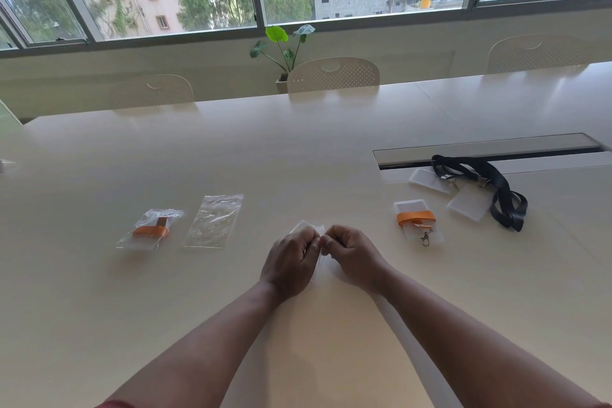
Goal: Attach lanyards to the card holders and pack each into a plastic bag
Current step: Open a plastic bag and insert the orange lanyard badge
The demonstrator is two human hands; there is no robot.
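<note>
packed bag point(150, 228) far L | empty bag point(213, 221) beside it | L hand point(289, 260) & R hand point(352, 253) both pinched on 1 clear bag point(309, 228), mouth between thumbs | orange lanyard point(415, 217) on card holder point(418, 220) just R, nearer R hand, long axis pointing away

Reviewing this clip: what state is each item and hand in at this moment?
Left hand: pinching clear plastic bag.
Right hand: pinching same bag.
Packed bag with orange lanyard: filled, lying flat.
Empty clear bag: flat.
Orange-lanyard card holder: unbagged.
Black lanyards: loose, heaped.
</note>
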